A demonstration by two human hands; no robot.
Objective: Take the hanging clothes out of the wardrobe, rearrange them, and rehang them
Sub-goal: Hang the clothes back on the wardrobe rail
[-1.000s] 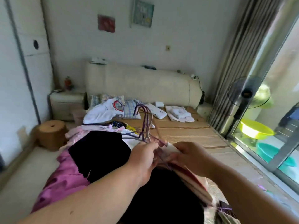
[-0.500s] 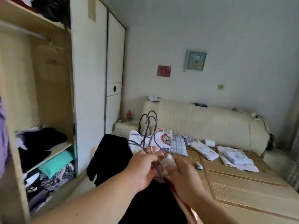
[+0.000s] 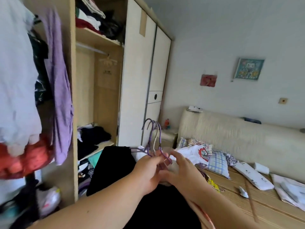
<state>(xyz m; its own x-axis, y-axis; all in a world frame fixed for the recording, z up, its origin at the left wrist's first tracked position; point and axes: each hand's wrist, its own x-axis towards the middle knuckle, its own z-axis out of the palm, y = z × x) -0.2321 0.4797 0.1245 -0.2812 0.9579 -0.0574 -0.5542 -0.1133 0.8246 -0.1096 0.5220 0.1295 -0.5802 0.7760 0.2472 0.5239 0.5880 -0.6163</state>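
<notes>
My left hand (image 3: 146, 171) grips the necks of a bunch of purple hangers (image 3: 152, 134), hooks pointing up. Black clothes (image 3: 115, 166) hang down from them over my forearms, with some white and red cloth at the right. My right hand (image 3: 179, 169) is just right of the left one, fingers touching the hangers and a white garment. The open wardrobe (image 3: 99, 90) stands at the left; its rail (image 3: 90, 48) carries one pale empty hanger (image 3: 108, 61). A purple garment (image 3: 57, 80) and white and red clothes (image 3: 14, 96) hang at the far left, close to me.
Folded clothes fill the wardrobe shelves (image 3: 97, 142) and the top shelf (image 3: 97, 17). White sliding doors (image 3: 145, 80) are beyond. The bed (image 3: 247, 200) at the right holds pillows, a white shirt (image 3: 194, 154) and folded items, with a cream headboard (image 3: 239, 139).
The view has swung left from the bed toward the open wardrobe. Both hands have kept hold of the hanger bunch and carried it along.
</notes>
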